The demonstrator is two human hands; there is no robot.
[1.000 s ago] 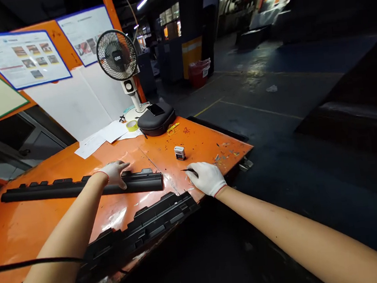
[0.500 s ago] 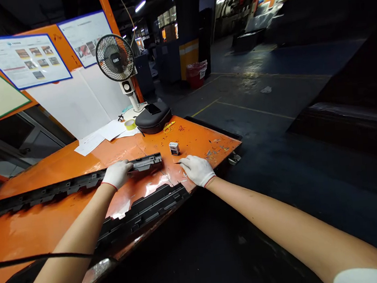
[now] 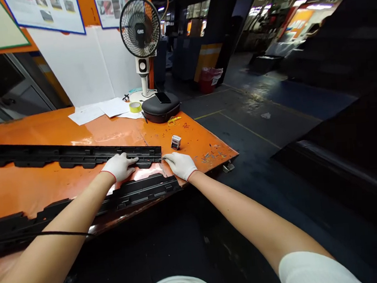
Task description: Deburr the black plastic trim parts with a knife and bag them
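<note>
A long black plastic strip lies flat across the orange table, its right end near my hands. My left hand, in a white glove, holds it near that end, index finger stretched along the top and thumb at the front edge. At the strip's right end is my right hand, also gloved, its fingers pinched on something small with a thin dark tip; the rest is hidden in the hand. A second black plastic strip lies along the near table edge, partly behind my left forearm.
Behind my right hand stands a small white and black stamp-like block. Farther back are a black case with a phone on it, yellow tape, papers and a fan. A black cable crosses my left forearm.
The far strip has turned from tilted to flat, its right end now by my right hand. My right hand has shifted left towards it. The camera view has turned too.
</note>
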